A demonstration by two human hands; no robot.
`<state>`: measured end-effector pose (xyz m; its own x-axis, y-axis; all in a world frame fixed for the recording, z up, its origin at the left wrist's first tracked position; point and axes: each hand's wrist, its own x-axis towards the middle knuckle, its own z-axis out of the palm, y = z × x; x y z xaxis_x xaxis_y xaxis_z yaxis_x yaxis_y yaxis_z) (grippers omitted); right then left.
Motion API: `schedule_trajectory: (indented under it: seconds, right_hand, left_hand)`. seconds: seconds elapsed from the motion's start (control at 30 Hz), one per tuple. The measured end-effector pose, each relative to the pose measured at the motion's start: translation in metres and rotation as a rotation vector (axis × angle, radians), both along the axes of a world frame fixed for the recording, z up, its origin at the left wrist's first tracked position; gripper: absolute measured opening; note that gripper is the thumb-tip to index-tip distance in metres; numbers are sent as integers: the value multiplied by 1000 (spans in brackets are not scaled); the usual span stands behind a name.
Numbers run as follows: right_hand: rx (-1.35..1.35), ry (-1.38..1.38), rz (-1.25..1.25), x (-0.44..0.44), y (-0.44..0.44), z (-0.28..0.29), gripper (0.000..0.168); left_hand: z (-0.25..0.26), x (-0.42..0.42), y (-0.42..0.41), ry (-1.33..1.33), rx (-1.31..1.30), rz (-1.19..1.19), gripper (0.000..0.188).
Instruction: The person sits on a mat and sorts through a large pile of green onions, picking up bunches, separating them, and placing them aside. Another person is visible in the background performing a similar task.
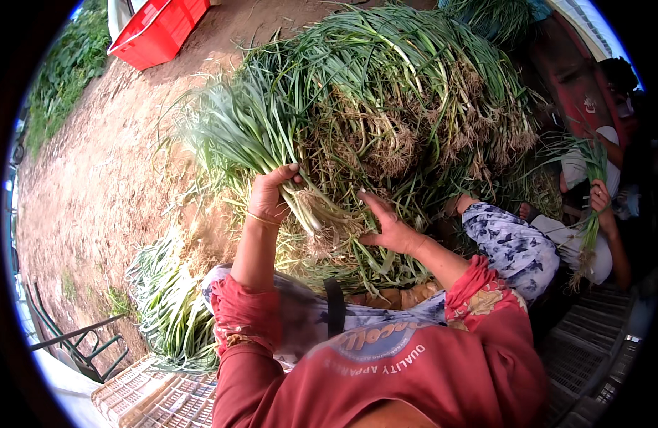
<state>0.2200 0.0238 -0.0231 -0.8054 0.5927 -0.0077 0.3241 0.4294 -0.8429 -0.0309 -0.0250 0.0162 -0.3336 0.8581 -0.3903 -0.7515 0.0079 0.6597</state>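
Note:
My left hand (273, 195) grips a bunch of green onions (254, 144) around their pale stems. Their green leaves fan out up and to the left, slightly blurred, while the stringy roots (321, 230) point down towards my right hand. Beside those roots, my right hand (390, 224) has its fingers spread and holds nothing. Whether a fingertip touches the roots I cannot tell. Beyond both hands rises a large heap of green onions (393, 80), its brown roots facing me. Loose leaves and trimmings (339, 273) lie beneath my hands, by my legs.
Another pile of green onions (171, 305) lies at my left, beside a pale plastic crate (163, 396). A red crate (158, 35) stands far left on bare soil (110, 144). At right, a co-worker's hand (600, 197) holds a bunch. A metal frame (80, 342) stands lower left.

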Motion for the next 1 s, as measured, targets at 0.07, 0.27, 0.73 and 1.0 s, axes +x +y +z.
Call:
schedule_trajectory:
  seconds: [0.07, 0.27, 0.73, 1.0]
  right_hand:
    - [-153, -56, 40, -14, -4, -3, 46]
    - [-223, -19, 144, -54, 11, 10, 15]
    - [89, -609, -484, -52, 184, -17, 24]
    - [-614, -59, -528, -37, 131, -25, 27]
  left_hand:
    - [2, -3, 2, -25, 26, -6, 21]
    - [-6, 12, -3, -208, 87, -143, 42]
    - [4, -39, 2, 30, 109, 156, 13]
    - [-5, -37, 5, -102, 124, 147, 15]
